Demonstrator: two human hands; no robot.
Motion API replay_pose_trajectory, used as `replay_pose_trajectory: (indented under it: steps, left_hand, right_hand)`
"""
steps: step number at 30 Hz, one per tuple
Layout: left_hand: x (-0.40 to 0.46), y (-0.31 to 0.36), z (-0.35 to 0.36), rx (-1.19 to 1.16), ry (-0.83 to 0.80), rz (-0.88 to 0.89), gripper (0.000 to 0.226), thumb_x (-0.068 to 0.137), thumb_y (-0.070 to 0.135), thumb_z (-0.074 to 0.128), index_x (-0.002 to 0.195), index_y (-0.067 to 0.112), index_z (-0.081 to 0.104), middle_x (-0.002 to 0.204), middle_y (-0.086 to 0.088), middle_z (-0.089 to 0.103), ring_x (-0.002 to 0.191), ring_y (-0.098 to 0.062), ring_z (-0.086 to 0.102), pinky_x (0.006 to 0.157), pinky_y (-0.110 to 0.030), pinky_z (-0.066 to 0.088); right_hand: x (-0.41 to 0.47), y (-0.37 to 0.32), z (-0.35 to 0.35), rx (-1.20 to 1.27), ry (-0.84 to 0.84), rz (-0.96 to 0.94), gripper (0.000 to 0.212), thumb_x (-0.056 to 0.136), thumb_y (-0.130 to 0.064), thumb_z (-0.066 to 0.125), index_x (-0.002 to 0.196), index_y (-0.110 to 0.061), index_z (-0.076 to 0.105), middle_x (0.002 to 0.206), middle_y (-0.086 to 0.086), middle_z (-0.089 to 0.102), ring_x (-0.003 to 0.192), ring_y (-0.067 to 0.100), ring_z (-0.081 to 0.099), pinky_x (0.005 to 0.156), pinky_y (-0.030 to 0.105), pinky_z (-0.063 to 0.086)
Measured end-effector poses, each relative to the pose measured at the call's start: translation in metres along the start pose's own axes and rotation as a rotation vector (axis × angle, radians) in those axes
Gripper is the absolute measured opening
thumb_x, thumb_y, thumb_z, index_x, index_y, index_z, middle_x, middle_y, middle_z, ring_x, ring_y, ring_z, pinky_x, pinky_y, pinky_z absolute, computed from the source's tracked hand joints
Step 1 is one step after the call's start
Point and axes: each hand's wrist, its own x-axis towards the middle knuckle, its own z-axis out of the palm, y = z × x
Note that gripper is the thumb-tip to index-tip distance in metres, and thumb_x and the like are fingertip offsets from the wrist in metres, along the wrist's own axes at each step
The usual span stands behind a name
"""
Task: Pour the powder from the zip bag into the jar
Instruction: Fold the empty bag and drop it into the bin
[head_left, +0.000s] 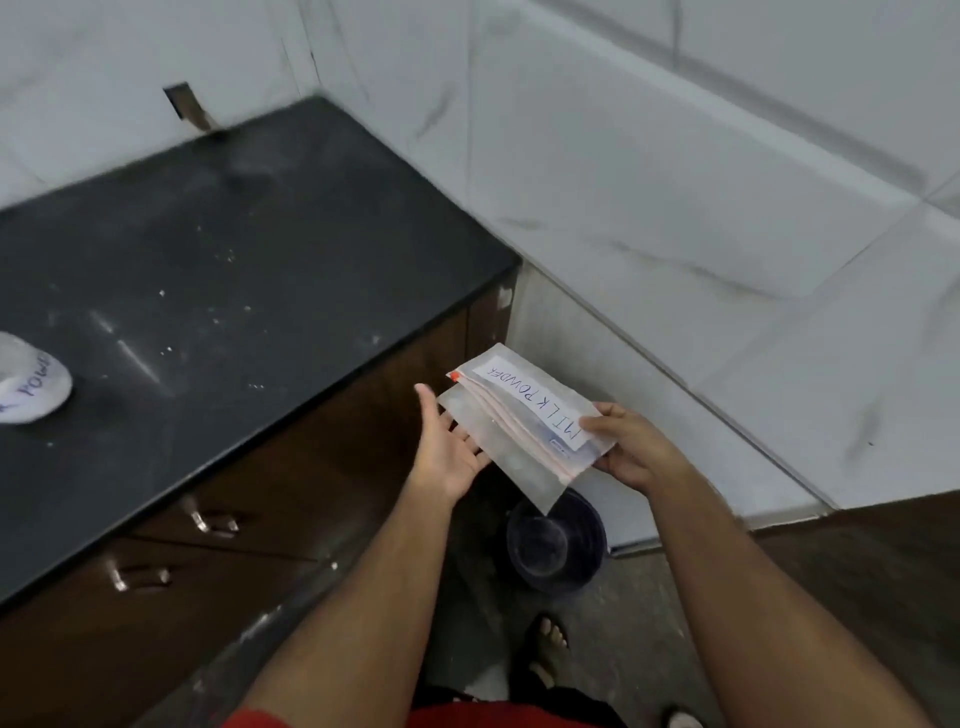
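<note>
**Folded zip bag held beside the counter**

The right hand (631, 449) pinches the folded zip bag (524, 423) at its "MILK POWDER" label, thumb on top. The left hand (449, 447) lies open, fingers spread, under the bag's other edge. The jar (31, 382) stands well apart on the black counter (208, 270), at the picture's left edge.

A black, dusty stone worktop (218, 270) runs into the corner of white, grey-veined marble-look wall tiles (649, 171). Pale specks and smears lie scattered across its middle and toward its front edge. A small rectangular cut-out (183, 104) opens in the wall above the worktop's far edge. Below the front edge sit dark brown wooden cabinet fronts (291, 499) with shiny metal handles (215, 522). The grey mottled floor (634, 623) lies beneath, dimly lit.
</note>
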Motion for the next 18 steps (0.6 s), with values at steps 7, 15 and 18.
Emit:
replay_pose_trajectory:
  steps: [7, 15, 18]
  left_hand:
    - [0.015, -0.095, 0.035, 0.452, 0.146, 0.078, 0.04, 0.085, -0.006, 0.071, 0.121, 0.009, 0.063, 0.122, -0.017, 0.07, 0.113, -0.035, 0.068, 0.096, -0.056, 0.054]
    - [0.067, -0.156, 0.014, 0.646, 0.216, -0.05, 0.059, 0.08, -0.015, 0.063, 0.135, 0.005, 0.053, 0.13, -0.017, 0.064, 0.121, -0.034, 0.06, 0.103, -0.053, 0.05]
    - [0.091, -0.176, 0.0, 0.66, 0.181, -0.118, 0.051, 0.083, -0.014, 0.061, 0.129, 0.009, 0.056, 0.107, -0.007, 0.07, 0.096, -0.022, 0.069, 0.074, -0.036, 0.06]
  right_hand:
    - [0.024, 0.056, -0.063, -0.1, 0.05, 0.146, 0.028, 0.087, 0.016, 0.057, 0.088, -0.012, 0.051, 0.09, 0.014, 0.067, 0.071, 0.025, 0.067, 0.047, 0.032, 0.059]
    - [0.069, 0.111, -0.114, -0.218, 0.055, 0.216, 0.009, 0.098, -0.013, 0.062, 0.098, -0.007, 0.057, 0.092, 0.013, 0.072, 0.069, 0.021, 0.071, 0.05, 0.029, 0.058]
    - [0.097, 0.139, -0.126, -0.267, 0.08, 0.233, 0.011, 0.098, -0.005, 0.058, 0.108, -0.001, 0.06, 0.095, 0.018, 0.072, 0.072, 0.024, 0.071, 0.061, 0.033, 0.06]
